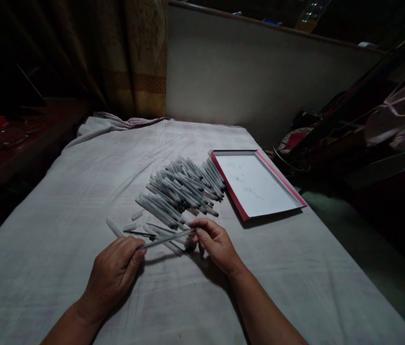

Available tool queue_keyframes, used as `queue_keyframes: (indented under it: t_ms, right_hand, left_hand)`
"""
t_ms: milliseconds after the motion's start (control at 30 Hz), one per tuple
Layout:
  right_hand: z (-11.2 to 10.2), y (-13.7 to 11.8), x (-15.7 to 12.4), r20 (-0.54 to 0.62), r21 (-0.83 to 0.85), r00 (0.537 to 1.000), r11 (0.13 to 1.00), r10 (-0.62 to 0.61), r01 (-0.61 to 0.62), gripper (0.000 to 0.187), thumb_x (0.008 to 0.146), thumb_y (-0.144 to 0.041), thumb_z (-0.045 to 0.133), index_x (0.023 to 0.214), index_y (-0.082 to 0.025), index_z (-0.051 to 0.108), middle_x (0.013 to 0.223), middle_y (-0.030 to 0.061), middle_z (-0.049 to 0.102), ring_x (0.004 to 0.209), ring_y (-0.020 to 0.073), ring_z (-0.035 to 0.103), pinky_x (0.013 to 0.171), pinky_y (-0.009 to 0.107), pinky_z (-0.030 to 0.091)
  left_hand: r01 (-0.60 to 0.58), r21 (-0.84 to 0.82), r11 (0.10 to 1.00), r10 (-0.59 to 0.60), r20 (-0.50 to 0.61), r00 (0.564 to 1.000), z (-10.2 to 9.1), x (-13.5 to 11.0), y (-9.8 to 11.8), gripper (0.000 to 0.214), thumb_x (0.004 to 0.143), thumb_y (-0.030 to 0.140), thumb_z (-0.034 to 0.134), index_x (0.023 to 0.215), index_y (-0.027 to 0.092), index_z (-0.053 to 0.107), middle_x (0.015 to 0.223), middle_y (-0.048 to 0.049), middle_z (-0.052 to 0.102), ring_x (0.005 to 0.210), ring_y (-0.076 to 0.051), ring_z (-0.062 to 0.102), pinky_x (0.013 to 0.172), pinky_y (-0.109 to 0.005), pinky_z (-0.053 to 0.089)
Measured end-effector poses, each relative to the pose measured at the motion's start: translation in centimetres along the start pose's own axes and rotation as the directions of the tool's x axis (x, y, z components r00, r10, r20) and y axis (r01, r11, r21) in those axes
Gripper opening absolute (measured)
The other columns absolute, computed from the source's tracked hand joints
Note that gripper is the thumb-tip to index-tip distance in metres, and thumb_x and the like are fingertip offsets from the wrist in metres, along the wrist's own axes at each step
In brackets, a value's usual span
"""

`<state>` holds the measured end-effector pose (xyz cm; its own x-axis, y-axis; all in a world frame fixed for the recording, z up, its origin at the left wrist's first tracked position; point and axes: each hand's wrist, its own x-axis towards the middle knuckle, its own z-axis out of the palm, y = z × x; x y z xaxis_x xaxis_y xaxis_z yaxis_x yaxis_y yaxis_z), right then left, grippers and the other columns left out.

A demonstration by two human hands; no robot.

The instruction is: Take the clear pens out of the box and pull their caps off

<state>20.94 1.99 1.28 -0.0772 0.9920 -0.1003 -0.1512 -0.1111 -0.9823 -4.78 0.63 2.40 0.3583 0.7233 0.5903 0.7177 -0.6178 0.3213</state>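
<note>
A slim, clear-barrelled pen [168, 238] is stretched between my two hands just above the bed. My left hand [116, 266] pinches its left end between thumb and fingers. At the other end, the fingertips of my right hand [217, 243] are closed on it. Under and behind the pen lie several loose pens and parts, among them a dark thin refill [138, 233] and a short clear cap [137, 215]. Farther off, a large heap of similar clear pens [177, 184] with dark tips spreads toward the box.
A shallow white box with red sides [236, 199] rests right of the heap, with small dark marks inside. All of it lies on a bed with a pale checked sheet [62, 215]. A curtain [148, 57] and a low pale wall [231, 67] stand behind.
</note>
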Motion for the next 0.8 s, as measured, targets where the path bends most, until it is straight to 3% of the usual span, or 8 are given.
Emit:
queue_keyframes:
  t_ms: [100, 167, 433, 633, 800]
  right_hand:
    - [0.18, -0.11, 0.08, -0.033, -0.025, 0.999, 1.000, 0.014, -0.015, 0.034, 0.076, -0.052, 0.075, 0.072, -0.019, 0.064, 0.063, -0.0006, 0.065, 0.051, 0.0101, 0.052, 0.046, 0.020, 0.042]
    - [0.20, -0.13, 0.12, -0.050, -0.044, 0.999, 0.999, 0.006, -0.008, 0.035, 0.076, -0.051, 0.075, 0.069, -0.019, 0.062, 0.062, -0.0006, 0.064, 0.050, 0.0093, 0.049, 0.045, 0.020, 0.039]
    - [-0.01, -0.16, 0.17, -0.023, 0.000, 1.000, 1.000, -0.001, 0.001, 0.029, 0.070, -0.042, 0.080, 0.085, -0.020, 0.069, 0.068, -0.0012, 0.066, 0.058, 0.0118, 0.056, 0.055, 0.023, 0.045]
    - [0.26, 0.29, 0.23, -0.086, -0.062, 0.996, 0.998, -0.023, 0.017, 0.027, 0.074, -0.044, 0.076, 0.071, -0.018, 0.068, 0.064, 0.0000, 0.065, 0.057, 0.0122, 0.056, 0.057, 0.025, 0.046]
    - [0.20, -0.10, 0.20, -0.032, -0.002, 0.999, 1.000, -0.015, 0.015, 0.024, 0.070, -0.040, 0.079, 0.081, -0.021, 0.072, 0.066, -0.0015, 0.064, 0.057, 0.0121, 0.056, 0.055, 0.024, 0.045]
  left_hand:
    - [-0.019, 0.009, 1.000, 0.019, -0.001, 1.000, -0.08, 0.13, 0.12, 0.018, 0.101, 0.029, 0.047, 0.093, 0.021, 0.061, 0.074, 0.0004, 0.067, 0.065, -0.014, 0.065, 0.063, -0.024, 0.050]
    - [-0.025, 0.011, 1.000, 0.025, -0.002, 1.000, -0.07, 0.15, 0.13, 0.018, 0.101, 0.029, 0.047, 0.093, 0.021, 0.062, 0.074, 0.0001, 0.068, 0.065, -0.015, 0.065, 0.063, -0.024, 0.050]
    - [-0.024, 0.044, 0.999, 0.025, -0.012, 1.000, 0.24, -0.13, -0.30, 0.022, 0.102, 0.034, 0.046, 0.093, 0.021, 0.062, 0.076, -0.0010, 0.070, 0.068, -0.016, 0.067, 0.066, -0.025, 0.051]
    - [-0.033, 0.043, 0.999, 0.033, -0.001, 0.999, 0.13, 0.04, -0.21, 0.024, 0.102, 0.034, 0.046, 0.092, 0.020, 0.063, 0.075, -0.0014, 0.070, 0.067, -0.016, 0.066, 0.065, -0.025, 0.051]
    - [0.037, 0.017, 0.999, -0.037, 0.041, 0.998, 0.27, -0.20, -0.32, 0.028, 0.102, 0.037, 0.044, 0.090, 0.022, 0.064, 0.074, -0.0020, 0.070, 0.067, -0.017, 0.066, 0.064, -0.027, 0.051]
